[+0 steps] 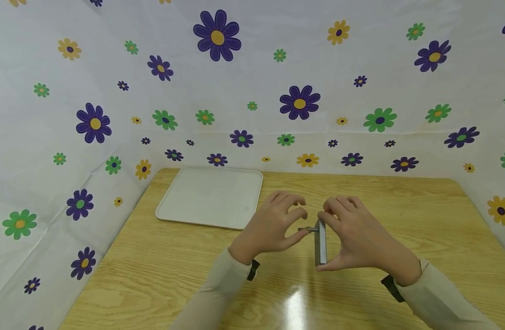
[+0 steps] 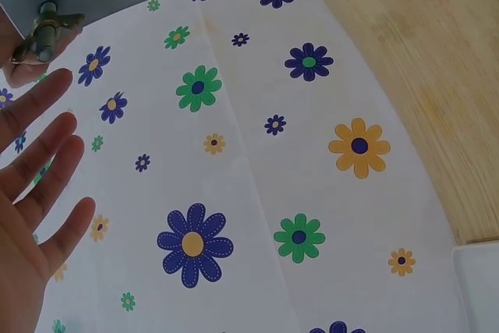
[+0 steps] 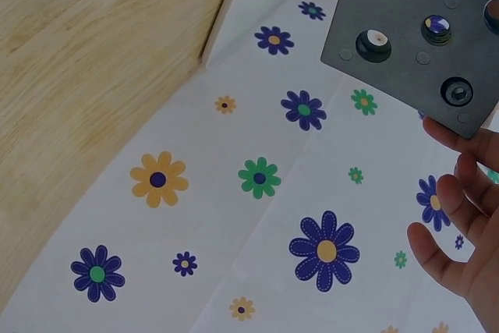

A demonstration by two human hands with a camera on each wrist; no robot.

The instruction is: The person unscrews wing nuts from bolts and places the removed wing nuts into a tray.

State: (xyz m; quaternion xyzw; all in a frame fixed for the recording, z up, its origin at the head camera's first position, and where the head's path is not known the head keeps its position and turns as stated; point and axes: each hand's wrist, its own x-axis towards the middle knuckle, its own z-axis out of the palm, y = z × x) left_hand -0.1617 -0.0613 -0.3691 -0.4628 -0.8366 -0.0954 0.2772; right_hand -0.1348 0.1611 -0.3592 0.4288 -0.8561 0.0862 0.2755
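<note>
My right hand (image 1: pixel 361 236) holds a grey rectangular plate (image 1: pixel 322 243) on edge above the table, fingertips on its top edge and thumb under its bottom edge. A bolt (image 1: pixel 314 229) sticks out of the plate toward the left, with a brass-coloured wing nut (image 2: pixel 48 39) on it. My left hand (image 1: pixel 273 224) has its thumb at the wing nut, while its other fingers (image 2: pixel 51 146) are spread loosely apart from it. In the right wrist view, the plate's other face (image 3: pixel 405 13) shows several round holes, and a round bolt head (image 3: pixel 457 93) sits in one near the corner.
A white rectangular tray (image 1: pixel 211 197) lies at the back left of the wooden table (image 1: pixel 153 275). White cloth (image 1: pixel 252 82) printed with flowers hangs behind the table and along its sides.
</note>
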